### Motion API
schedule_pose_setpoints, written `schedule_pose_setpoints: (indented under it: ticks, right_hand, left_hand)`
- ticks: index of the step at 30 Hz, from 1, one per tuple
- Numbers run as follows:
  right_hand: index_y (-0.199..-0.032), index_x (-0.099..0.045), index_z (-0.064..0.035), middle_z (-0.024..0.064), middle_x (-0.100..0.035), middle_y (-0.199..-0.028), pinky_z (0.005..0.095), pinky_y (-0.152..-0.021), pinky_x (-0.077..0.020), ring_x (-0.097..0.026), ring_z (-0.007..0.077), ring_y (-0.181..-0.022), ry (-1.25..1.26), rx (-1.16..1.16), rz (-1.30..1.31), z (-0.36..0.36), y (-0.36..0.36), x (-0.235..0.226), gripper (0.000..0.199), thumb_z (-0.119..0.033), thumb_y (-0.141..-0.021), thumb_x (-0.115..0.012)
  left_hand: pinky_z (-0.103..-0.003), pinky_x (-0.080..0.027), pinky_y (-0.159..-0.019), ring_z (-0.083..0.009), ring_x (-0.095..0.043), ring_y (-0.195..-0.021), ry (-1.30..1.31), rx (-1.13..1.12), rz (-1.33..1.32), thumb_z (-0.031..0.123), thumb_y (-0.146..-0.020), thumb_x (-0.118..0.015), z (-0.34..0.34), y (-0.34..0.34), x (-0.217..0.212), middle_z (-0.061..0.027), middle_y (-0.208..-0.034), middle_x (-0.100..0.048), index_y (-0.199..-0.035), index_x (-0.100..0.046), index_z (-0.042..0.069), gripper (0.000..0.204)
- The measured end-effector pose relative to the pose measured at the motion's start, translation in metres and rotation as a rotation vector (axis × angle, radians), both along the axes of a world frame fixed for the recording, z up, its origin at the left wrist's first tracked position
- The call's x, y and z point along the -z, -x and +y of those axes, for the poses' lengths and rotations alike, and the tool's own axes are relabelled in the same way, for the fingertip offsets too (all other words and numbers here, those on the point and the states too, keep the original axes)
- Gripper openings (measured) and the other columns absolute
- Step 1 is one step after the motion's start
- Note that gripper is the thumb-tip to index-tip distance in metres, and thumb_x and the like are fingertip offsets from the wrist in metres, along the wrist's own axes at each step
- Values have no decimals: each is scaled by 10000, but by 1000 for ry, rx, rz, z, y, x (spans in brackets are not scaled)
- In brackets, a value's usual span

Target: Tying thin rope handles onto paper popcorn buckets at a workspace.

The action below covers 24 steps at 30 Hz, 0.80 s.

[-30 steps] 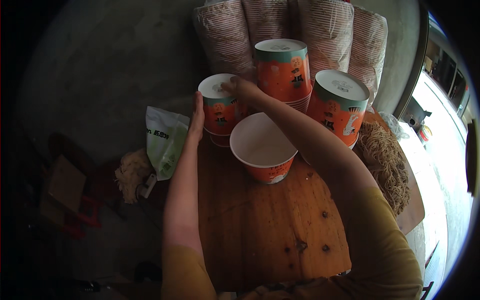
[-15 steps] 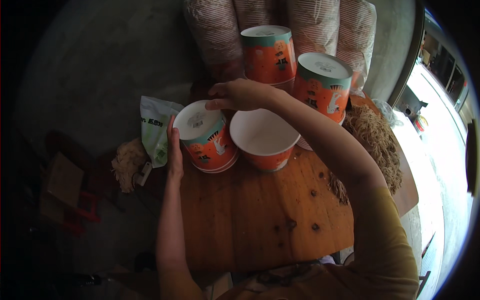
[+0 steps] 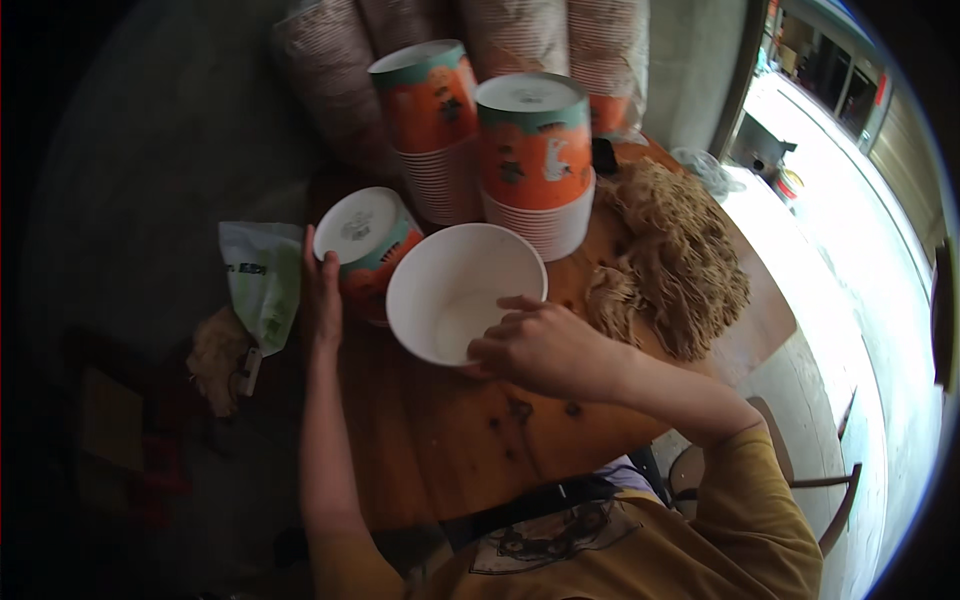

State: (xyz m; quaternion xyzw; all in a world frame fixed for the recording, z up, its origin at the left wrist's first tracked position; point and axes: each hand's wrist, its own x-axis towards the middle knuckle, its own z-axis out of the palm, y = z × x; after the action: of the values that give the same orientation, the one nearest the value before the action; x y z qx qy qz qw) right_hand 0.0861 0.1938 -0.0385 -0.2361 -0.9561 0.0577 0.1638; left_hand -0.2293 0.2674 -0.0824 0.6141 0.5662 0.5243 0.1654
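In my right hand (image 3: 545,350) is the near right rim of an open paper bucket (image 3: 425,285), white inside. Its fingers are curled at the rim, somewhat blurred, and the mouth is tipped toward me. My left hand (image 3: 325,285) lies with straight fingers along the left side of an upside-down orange and green paper bucket (image 3: 372,270), holding nothing. That bucket stands just left of the open one. Behind them rise two stacks of upside-down printed buckets, a nearer one (image 3: 535,165) and a farther one (image 3: 430,110).
Tall plastic-wrapped stacks (image 3: 520,40) of paper containers line the back. A heap of brown stringy strands (image 3: 680,260) covers the right of the wooden table (image 3: 450,440). A white and green plastic bag (image 3: 265,285) is at the left. A chair (image 3: 770,440) stands at the right.
My right hand has left the top of the upside-down bucket and come down to the open bucket's near rim. The open bucket now tilts toward me. My left hand stays by its bucket; the view has shifted.
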Motion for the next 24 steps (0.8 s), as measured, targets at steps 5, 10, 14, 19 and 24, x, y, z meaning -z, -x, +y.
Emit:
schedule_pose_setpoints:
  ticks: [5, 10, 14, 19, 24]
  right_hand:
    - [-1041, -593, -92, 90, -624, -963, 374, -816, -514, -614, 259, -917, 66, -133, 357, -48, 6, -11, 226, -239, -869, -590]
    - [-942, -623, -61, 80, -621, -909, 365, -725, -525, -621, 277, -827, -4, 237, 487, -15, -75, -14, 134, -68, -808, -634]
    - [-949, -617, -84, 76, -586, -868, 396, -713, -509, -584, 279, -835, -49, 532, 137, 8, -155, 29, 142, -75, -808, -624]
    - [-891, -572, -106, 66, -555, -890, 380, -729, -500, -548, 275, -896, -85, 456, -37, 3, -184, 60, 157, -102, -739, -606]
    - [-949, -602, -154, 36, -538, -967, 356, -830, -443, -499, 237, -982, -176, 341, -132, -3, -185, 57, 258, -165, -697, -657]
  left_hand:
    - [-392, -131, -1152, -256, -154, -1422, -71, -3, -133, 493, -982, -379, 0, 22, 15, -117, -1556, -146, -1509, -160, 112, 686]
    - [-402, -199, -1143, -254, -223, -1413, -164, -84, -36, 394, -999, -386, -56, -14, -24, -125, -1527, -244, -1480, -246, 83, 590]
    - [-460, -298, -1105, -312, -376, -1329, -272, 83, 403, 243, -938, -505, -135, -68, -52, -169, -1397, -419, -1315, -484, 41, 428]
    - [-473, -463, -953, -367, -526, -1141, -287, 231, 618, 146, -901, -565, -191, -128, -49, -169, -1159, -540, -1121, -599, 13, 259]
    - [-425, -453, -892, -291, -562, -1066, -369, 368, 684, 146, -876, -609, -205, -160, -39, -117, -1123, -556, -1085, -647, 68, 226]
